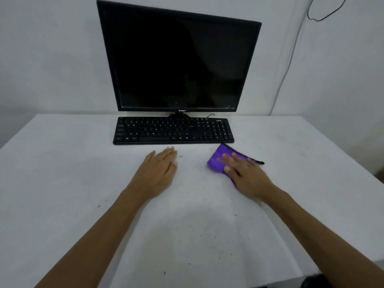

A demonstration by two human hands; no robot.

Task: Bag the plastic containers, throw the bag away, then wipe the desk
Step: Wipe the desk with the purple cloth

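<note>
Desk [62,183]: right hand [245,173] flat, half-hiding purple cloth [216,161]; left hand [160,169] flat.

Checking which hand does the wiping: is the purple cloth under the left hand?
No, the purple cloth lies under the right hand; the left hand rests flat on the bare desk.

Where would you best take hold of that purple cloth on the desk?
Probably from above: the purple cloth lies flat on the desk, so there is no raised edge to pinch. The right hand presses it with spread fingers; gather the folded middle.
</note>
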